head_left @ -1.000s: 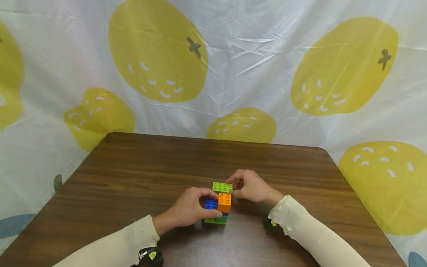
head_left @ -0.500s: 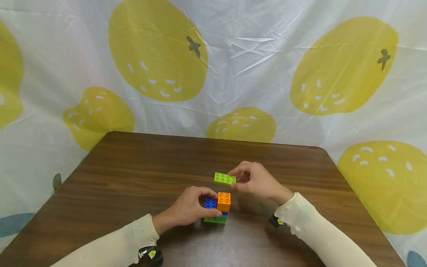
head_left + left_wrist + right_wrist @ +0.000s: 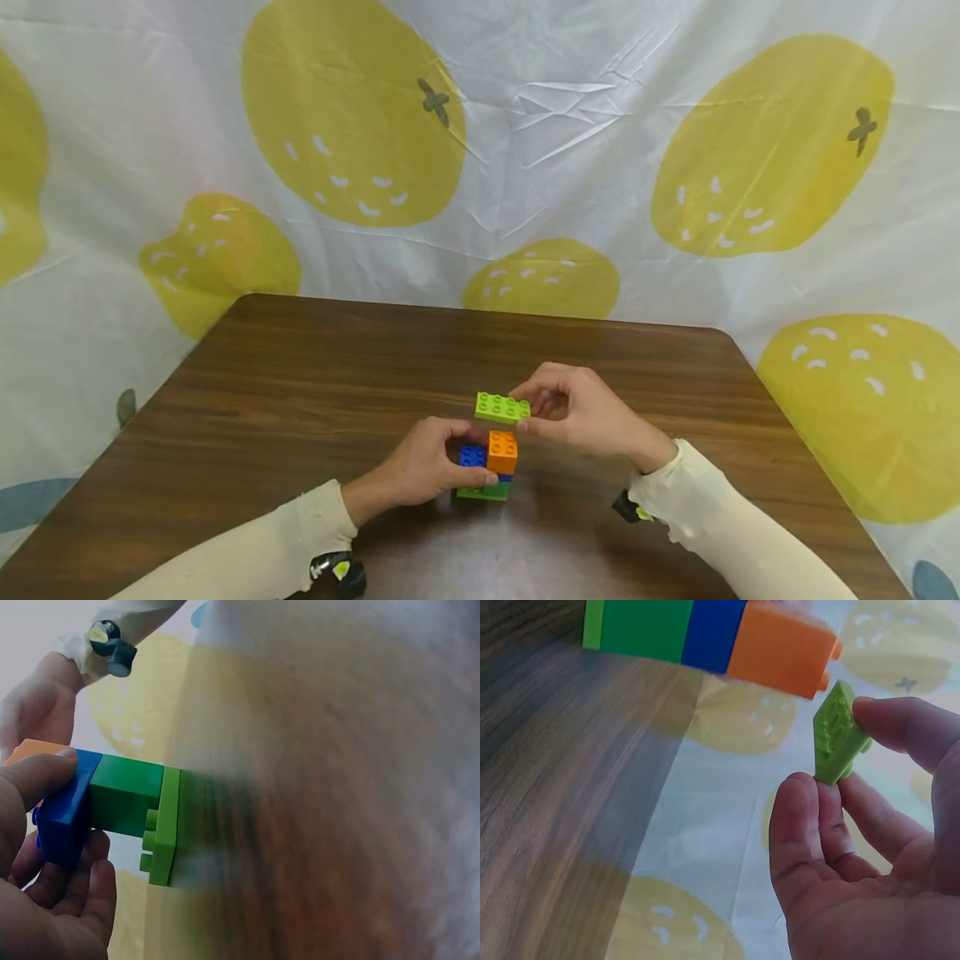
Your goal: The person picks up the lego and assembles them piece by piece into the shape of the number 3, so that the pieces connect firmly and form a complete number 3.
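Observation:
A small toy-brick stack stands on the table: a light green flat brick (image 3: 170,832) at the bottom, a dark green brick (image 3: 124,796) on it, then a blue brick (image 3: 69,814), with an orange brick (image 3: 502,453) on top at the right. My left hand (image 3: 420,467) grips the blue brick, thumb on the near side and fingers on the far side. My right hand (image 3: 585,410) pinches a second light green flat brick (image 3: 501,407) by its right end, studs up. This one is held in the air above the stack, apart from the orange studs, as the right wrist view shows.
The brown wooden table (image 3: 322,358) has rounded far corners. Behind it hangs a white curtain (image 3: 555,167) printed with yellow fruit. Both forearms wear pale sleeves, each with a small dark device (image 3: 339,573) at the wrist.
My right hand has raised the light green flat brick from just behind the orange brick, then brought it slightly back left and lower. The left hand and stack have stayed put.

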Motion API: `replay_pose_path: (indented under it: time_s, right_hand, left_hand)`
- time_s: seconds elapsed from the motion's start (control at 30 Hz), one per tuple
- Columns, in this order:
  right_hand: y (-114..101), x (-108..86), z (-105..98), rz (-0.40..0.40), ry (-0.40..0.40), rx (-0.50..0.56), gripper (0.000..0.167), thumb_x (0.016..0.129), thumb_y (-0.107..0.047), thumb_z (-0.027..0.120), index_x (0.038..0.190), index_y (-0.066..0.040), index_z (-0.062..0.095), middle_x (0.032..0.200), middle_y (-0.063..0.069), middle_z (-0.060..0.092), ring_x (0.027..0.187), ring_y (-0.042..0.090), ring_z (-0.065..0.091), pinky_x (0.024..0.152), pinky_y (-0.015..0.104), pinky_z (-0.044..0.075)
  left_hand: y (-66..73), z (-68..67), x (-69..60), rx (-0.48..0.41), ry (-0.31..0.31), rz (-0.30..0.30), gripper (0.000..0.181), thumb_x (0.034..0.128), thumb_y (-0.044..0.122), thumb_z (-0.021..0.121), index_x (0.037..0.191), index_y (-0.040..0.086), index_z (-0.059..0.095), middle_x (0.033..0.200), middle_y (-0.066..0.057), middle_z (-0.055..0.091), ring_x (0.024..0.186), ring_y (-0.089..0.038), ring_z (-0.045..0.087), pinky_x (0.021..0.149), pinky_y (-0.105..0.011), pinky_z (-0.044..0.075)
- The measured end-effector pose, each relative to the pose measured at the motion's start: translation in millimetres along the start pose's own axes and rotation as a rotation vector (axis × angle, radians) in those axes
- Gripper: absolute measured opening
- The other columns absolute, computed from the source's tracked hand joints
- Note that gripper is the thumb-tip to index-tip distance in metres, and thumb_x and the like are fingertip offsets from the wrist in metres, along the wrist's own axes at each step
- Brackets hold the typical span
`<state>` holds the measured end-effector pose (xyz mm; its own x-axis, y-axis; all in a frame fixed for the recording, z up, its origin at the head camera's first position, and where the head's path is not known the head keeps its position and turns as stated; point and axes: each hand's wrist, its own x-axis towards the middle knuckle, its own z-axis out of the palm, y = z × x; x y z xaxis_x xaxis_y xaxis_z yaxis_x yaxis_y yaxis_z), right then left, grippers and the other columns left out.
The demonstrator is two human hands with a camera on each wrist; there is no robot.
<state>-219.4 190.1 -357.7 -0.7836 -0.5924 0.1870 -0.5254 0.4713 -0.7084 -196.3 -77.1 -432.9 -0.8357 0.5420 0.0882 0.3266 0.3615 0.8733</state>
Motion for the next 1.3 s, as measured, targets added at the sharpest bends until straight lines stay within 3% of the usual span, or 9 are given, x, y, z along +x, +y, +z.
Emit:
replay_pose_path:
  time_s: [0.2,0.4,0.8,1.3]
  right_hand:
    - [-7.2,-4.8,3.8,-0.062,-0.046,0.016,0.035,0.092,-0.023,0.085,0.125,-0.016,0.076,0.106,-0.002,0.070,0.087,0.013,0.070,0.079,0.031,0.063]
    - [-8.8,-7.9,9.3,-0.076,-0.069,0.028,0.034,0.093,-0.022,0.084,0.126,-0.017,0.076,0.106,-0.004,0.069,0.087,0.012,0.069,0.079,0.033,0.063]
    - [-8.0,-10.7,18.8,-0.096,-0.096,0.068,0.032,0.093,-0.019,0.083,0.124,-0.019,0.076,0.106,-0.004,0.067,0.087,0.011,0.070,0.078,0.032,0.063]
    - [-10.8,-8.7,20.4,-0.107,-0.087,0.042,0.031,0.091,-0.019,0.085,0.120,-0.020,0.077,0.103,-0.007,0.071,0.084,0.009,0.070,0.074,0.032,0.063]
  left_hand:
    - [-0.7,-0.3,-1.0,-0.051,-0.009,-0.018,0.045,0.0880,0.034,0.088,0.124,0.011,0.074,0.110,0.002,0.079,0.096,-0.010,0.072,0.084,-0.026,0.059]
    - [-2.0,-0.1,-1.1,-0.082,-0.020,-0.031,0.047,0.0884,0.034,0.088,0.127,0.011,0.073,0.112,0.001,0.079,0.097,-0.012,0.073,0.085,-0.027,0.060]
    - [-1.8,0.0,-1.8,-0.161,-0.021,-0.032,0.039,0.0869,0.025,0.090,0.119,0.007,0.075,0.109,-0.008,0.080,0.093,-0.013,0.075,0.079,-0.025,0.060]
    - [-1.6,0.9,-1.1,-0.169,-0.015,-0.030,0.039,0.0863,0.023,0.090,0.118,0.006,0.075,0.110,-0.009,0.080,0.094,-0.014,0.075,0.080,-0.026,0.061]
